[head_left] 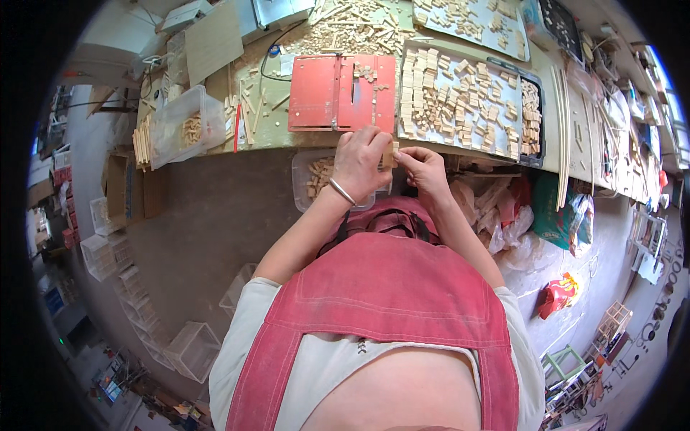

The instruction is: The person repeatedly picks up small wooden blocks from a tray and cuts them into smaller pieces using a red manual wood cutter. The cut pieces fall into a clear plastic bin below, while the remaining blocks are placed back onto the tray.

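Note:
My left hand (357,167), with a silver bangle at the wrist, is closed around a small pale wooden block (389,155) in front of the table edge. The fingertips of my right hand (425,171) pinch at the block's right side, so both hands meet on it. Whether it is one piece or a few stacked together I cannot tell. Below the hands is a clear plastic bin (300,192) with wooden pieces (320,176) in it, partly hidden by my left hand. Just beyond my fingers lies a red slotted metal plate (313,93) with small wood bits on its right half.
A white tray (514,136) of many wooden blocks sits right of the red plate. Left stand a clear box (169,118) and a red stick (237,129). Offcuts (352,32) pile at the back. Long wooden strips (562,136) overhang the right edge; plastic bags (507,226) lie below.

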`<state>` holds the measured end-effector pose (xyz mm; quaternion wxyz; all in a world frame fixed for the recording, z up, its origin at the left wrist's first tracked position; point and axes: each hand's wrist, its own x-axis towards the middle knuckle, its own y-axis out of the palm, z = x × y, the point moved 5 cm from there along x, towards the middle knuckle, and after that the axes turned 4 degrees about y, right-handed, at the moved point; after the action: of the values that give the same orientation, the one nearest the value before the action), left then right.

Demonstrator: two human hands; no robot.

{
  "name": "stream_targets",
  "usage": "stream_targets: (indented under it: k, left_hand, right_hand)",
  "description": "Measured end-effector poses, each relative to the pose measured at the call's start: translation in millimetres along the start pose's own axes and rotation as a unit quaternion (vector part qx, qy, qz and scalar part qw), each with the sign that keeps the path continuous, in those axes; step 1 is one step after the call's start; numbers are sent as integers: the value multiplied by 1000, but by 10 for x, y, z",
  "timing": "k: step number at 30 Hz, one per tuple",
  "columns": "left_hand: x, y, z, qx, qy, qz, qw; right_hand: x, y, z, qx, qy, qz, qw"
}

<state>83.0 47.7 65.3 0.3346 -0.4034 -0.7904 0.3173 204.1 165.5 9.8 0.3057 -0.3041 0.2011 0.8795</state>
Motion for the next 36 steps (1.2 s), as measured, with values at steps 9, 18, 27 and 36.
stream_targets:
  k: [9, 18, 27, 36]
  left_hand:
    - [-457, 20, 81, 33, -64, 37, 997]
    - [-1435, -35, 641, 99, -199, 96, 970]
    - [-1817, 151, 860, 78, -264, 137, 951]
    - [-2215, 734, 935, -27, -348, 180, 920]
  right_hand:
    - [227, 175, -407, -14, 88, 111, 990]
    - [520, 857, -1320, -80, 201, 172, 961]
    - [652, 429, -1331, -69, 136, 72, 986]
    - [243, -1566, -200, 79, 51, -134, 986]
